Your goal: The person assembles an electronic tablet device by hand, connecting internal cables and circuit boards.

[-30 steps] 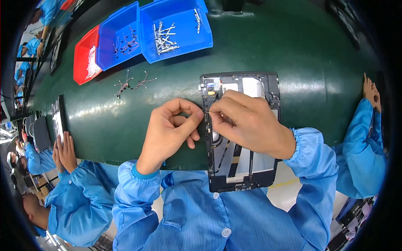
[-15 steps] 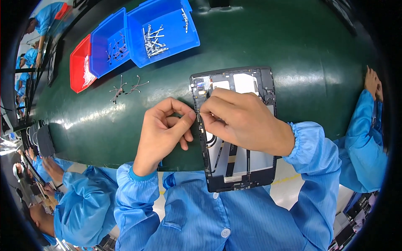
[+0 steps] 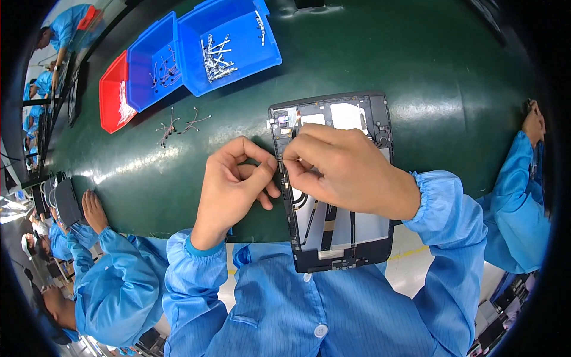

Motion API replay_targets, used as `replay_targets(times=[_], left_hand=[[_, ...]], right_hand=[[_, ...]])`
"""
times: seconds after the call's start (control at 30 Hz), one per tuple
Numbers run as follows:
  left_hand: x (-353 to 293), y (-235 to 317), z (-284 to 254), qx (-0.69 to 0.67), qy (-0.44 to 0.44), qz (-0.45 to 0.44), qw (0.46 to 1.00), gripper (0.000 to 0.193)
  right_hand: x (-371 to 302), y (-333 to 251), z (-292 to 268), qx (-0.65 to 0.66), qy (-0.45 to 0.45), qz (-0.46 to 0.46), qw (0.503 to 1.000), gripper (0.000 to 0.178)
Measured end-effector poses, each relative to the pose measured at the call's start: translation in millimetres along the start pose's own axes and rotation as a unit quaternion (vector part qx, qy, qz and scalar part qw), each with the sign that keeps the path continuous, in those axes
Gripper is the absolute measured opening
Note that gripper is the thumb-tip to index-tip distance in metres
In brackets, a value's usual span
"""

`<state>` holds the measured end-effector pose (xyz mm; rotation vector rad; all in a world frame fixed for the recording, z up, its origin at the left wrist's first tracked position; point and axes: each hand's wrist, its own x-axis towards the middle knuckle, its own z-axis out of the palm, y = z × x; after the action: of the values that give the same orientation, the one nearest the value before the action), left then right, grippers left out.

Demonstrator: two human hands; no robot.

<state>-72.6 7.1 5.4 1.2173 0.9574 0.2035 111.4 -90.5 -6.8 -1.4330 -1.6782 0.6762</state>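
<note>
An opened tablet housing (image 3: 373, 257) lies in front of me, its near end jutting past the table edge; its frame is black, with flat cables and pale panels inside. My left hand (image 3: 232, 190) is at the housing's left edge, thumb and forefinger pinched together. Over the upper left part of the housing, my right hand (image 3: 342, 169) pinches at the same edge, close to the left fingertips. Whatever the fingertips hold is too small or hidden to make out. My right hand covers part of the inside.
Two blue bins, one with thin wired parts (image 3: 165, 70), one with silvery strips (image 3: 217, 59), stand at the far left beside a red bin (image 3: 113, 98) of white pieces. Loose wired parts (image 3: 169, 128) lie on the green table (image 3: 148, 196). Co-workers sit left (image 3: 119, 279) and right (image 3: 514, 208).
My hands stay pinched at the housing's left edge, with barely any shift. The co-worker at left has moved a hand forward onto the table; the right one's hand has shifted slightly.
</note>
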Motion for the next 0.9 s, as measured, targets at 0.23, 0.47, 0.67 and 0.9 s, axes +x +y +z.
replay_targets(times=[0.23, 0.47, 0.67, 0.9], left_hand=[[-1.3, -2.5, 3.9, 0.002, 0.011, 0.012, 1.0, 0.008], [-0.6, -2.3, 4.5, -0.006, 0.024, 0.005, 1.0, 0.009], [1.6, 1.4, 1.6, -0.003, 0.006, 0.015, 1.0, 0.01], [12.2, 3.5, -6.6, 0.046, -0.045, 0.042, 0.997, 0.016]], right_hand=[[-0.2, -0.4, 0.0, -0.019, -0.003, -0.003, 1.0, 0.012], [-0.6, -4.3, -0.6, -0.007, 0.018, 0.011, 1.0, 0.013], [-0.8, -10.8, -4.8, -0.052, 0.043, 0.057, 0.996, 0.011], [18.2, -25.7, -18.5, -0.079, -0.042, 0.104, 0.991, 0.011]])
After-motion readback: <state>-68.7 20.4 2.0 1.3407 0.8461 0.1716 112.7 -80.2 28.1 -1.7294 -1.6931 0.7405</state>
